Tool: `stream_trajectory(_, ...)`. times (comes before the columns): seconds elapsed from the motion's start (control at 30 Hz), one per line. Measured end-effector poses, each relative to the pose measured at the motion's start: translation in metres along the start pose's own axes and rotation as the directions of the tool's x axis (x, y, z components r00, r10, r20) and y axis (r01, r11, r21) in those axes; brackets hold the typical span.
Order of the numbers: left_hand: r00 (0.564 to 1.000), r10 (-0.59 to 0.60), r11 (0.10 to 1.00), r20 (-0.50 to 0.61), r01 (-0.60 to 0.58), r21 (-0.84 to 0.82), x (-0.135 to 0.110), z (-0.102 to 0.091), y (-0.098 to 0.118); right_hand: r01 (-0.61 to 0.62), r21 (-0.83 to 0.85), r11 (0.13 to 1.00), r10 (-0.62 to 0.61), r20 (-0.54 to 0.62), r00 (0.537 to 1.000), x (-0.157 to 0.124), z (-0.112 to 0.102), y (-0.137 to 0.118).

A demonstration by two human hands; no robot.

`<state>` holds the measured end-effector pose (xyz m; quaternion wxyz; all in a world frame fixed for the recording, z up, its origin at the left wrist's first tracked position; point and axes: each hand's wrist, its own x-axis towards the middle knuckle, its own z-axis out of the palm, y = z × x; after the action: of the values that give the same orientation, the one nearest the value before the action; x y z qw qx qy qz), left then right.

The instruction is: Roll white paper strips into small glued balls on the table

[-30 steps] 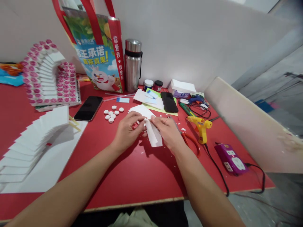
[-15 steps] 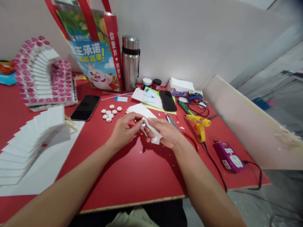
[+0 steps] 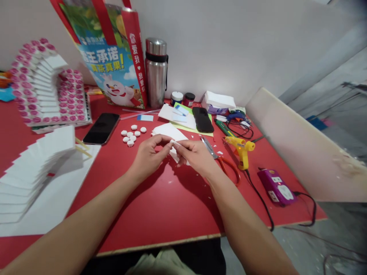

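Over the middle of the red table, my left hand (image 3: 149, 156) and my right hand (image 3: 196, 154) meet fingertip to fingertip. Between them they pinch a small piece of white paper (image 3: 172, 142), which looks rolled at its upper end. My fingers cover most of it. Just behind lie flat white paper sheets (image 3: 169, 130). Several small white paper rolls (image 3: 131, 136) are grouped to the left of my left hand. Scissors (image 3: 210, 148) with orange handles rest beside my right hand, partly hidden by it.
A yellow glue gun (image 3: 243, 151) and a purple power socket (image 3: 277, 187) with cords stand right. Phones (image 3: 102, 128), a steel flask (image 3: 156, 72) and a printed bag (image 3: 114, 72) are behind. Fanned white paper (image 3: 37, 168) and a pink-and-white paper model (image 3: 28, 91) are left.
The paper's loose end, which hung below my right fingers, now shows much less. My right fingers have closed in toward the left fingertips. The whole view has shifted slightly.
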<state>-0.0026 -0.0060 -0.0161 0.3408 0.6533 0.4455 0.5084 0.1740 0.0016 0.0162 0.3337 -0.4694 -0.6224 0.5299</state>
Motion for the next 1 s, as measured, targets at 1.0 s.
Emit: stream_trajectory(1.0,0.932,0.334,0.922,-0.14,-0.292,0.254,-0.011,0.015,0.0,0.144,-0.304,0.942,-0.221,-0.237,0.946,-0.008,0.011,0.001)
